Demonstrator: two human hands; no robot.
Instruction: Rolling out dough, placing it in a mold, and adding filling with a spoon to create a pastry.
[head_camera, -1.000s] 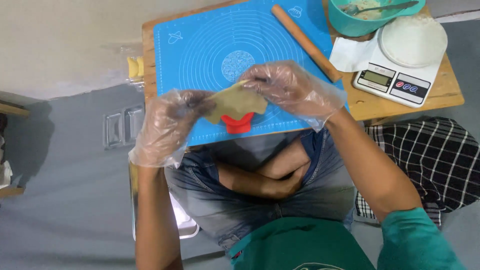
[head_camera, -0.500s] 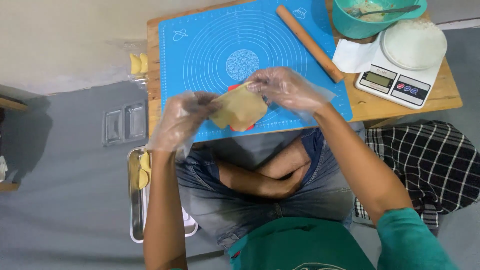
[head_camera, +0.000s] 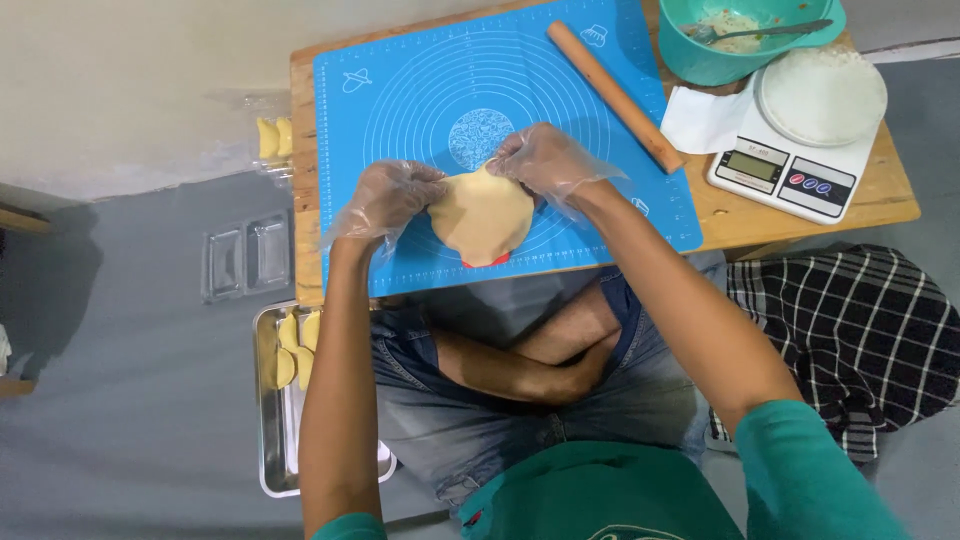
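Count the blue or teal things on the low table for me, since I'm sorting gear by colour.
Blue silicone baking mat: 1
Teal mixing bowl: 1
Total: 2
The dough round, held in both gloved hands, left hand and right hand, is pale yellow, so it is not counted.

Under the round dough sheet held between the left hand and right hand, a red object shows only as a thin sliver at the near edge; its shape cannot be told. Both hands' fingertips are hidden behind the dough's rim. Beyond the right hand, the teal bowl is cut by the top edge. Near the left elbow, the steel tray is partly covered by the forearm.
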